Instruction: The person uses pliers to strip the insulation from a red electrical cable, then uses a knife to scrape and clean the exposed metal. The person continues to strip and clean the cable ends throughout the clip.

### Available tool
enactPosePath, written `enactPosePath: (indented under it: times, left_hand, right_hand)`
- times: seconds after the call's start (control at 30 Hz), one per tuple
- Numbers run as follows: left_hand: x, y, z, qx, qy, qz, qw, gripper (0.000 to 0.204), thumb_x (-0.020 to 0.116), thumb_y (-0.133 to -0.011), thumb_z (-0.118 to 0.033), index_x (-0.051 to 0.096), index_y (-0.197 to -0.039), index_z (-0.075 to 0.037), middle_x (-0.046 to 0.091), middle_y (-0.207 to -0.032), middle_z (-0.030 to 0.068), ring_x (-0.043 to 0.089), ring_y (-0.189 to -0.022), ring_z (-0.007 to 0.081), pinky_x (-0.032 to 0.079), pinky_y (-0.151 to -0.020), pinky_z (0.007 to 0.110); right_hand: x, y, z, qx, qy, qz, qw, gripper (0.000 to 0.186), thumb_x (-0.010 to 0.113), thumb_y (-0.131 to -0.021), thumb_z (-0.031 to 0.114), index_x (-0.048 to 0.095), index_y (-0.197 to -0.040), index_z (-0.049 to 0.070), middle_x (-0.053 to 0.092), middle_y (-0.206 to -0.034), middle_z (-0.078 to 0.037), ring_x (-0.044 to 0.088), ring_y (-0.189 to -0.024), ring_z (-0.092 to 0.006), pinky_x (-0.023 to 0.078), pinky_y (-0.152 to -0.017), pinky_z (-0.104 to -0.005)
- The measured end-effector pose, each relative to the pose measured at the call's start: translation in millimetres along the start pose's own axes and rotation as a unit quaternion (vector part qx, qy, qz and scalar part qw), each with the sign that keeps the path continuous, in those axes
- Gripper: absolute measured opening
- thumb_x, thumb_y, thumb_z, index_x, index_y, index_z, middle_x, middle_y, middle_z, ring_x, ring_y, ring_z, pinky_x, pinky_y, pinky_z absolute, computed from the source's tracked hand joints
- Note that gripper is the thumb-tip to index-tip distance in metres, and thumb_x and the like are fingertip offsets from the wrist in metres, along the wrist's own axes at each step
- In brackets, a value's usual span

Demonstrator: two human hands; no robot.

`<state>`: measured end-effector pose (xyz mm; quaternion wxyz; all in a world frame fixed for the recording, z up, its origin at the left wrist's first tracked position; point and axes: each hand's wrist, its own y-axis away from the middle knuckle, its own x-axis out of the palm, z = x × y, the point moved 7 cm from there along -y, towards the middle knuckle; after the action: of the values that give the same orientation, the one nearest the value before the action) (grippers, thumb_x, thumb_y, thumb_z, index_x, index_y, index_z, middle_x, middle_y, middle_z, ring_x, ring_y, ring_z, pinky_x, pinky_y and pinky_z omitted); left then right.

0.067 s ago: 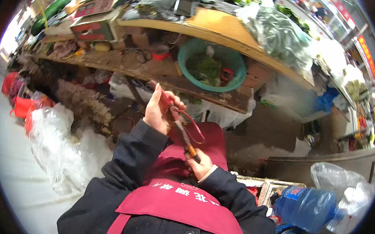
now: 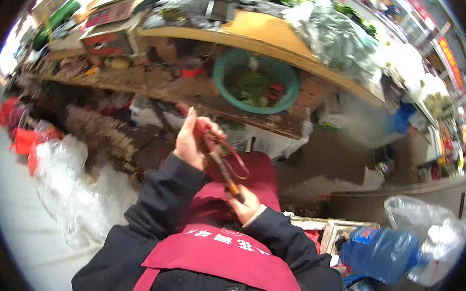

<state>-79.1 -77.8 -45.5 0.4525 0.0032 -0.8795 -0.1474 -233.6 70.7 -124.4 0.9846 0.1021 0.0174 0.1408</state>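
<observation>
My left hand (image 2: 191, 145) is raised before my lap, fingers closed round a long, limp, dark-red strip (image 2: 240, 163). Its kind is not clear, and part of it hangs in a loop to the right of the fingers. My right hand (image 2: 246, 204), lower and to the right, grips what looks like a knife (image 2: 223, 171) by its orange-and-black handle. The narrow blade points up and left, and its tip reaches the strip beside my left fingers. Whether the edge cuts into the strip cannot be seen. A red apron (image 2: 221, 251) covers my lap below both hands.
A teal basin (image 2: 218, 86) with greens and a red ring-shaped thing stands on the low wooden shelf (image 2: 156, 89) ahead. Clear plastic bags (image 2: 63, 175) lie at left. To the right are a blue water jug (image 2: 383, 256) and a white-edged crate (image 2: 313, 222).
The whole view has shifted slightly. Both hands keep hold of the strip and the knife in nearly the same pose.
</observation>
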Motion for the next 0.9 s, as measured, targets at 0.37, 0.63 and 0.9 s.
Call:
enactPosePath:
  times: [0.37,0.63,0.9]
  left_hand:
    - [-22,-2,-9,-0.020,-0.017,-0.015,1.000,0.049,0.052,-0.109,-0.045,0.046,-0.071,-0.015,0.047,-0.064,0.0006,0.050,-0.058,0.0173,0.050,-0.065,0.037]
    - [6,7,-9,0.039,-0.055,0.084,0.994,0.057,0.043,-0.106,-0.064,0.063,-0.103,-0.011,0.066,-0.093,0.0079,0.067,-0.092,0.0277,0.054,-0.083,0.042]
    - [23,15,36,0.014,-0.120,0.146,0.982,0.055,0.047,-0.108,-0.057,0.055,-0.129,-0.007,0.067,-0.116,0.0140,0.064,-0.109,0.0312,0.050,-0.103,0.050]
  right_hand:
    - [4,-2,-8,-0.024,0.186,-0.001,0.982,0.044,0.060,-0.103,0.051,0.063,-0.116,0.009,0.070,-0.095,-0.024,0.068,-0.089,-0.0454,0.051,-0.076,-0.0506]
    - [10,-4,-8,0.084,-0.202,0.074,0.973,0.026,0.065,-0.106,0.036,0.064,-0.108,0.010,0.060,-0.079,0.001,0.053,-0.065,-0.0105,0.046,-0.060,-0.0296]
    - [8,-16,29,0.056,-0.298,0.080,0.950,0.030,0.059,-0.108,0.037,0.062,-0.112,0.007,0.060,-0.077,-0.003,0.054,-0.059,-0.0131,0.045,-0.056,-0.0288]
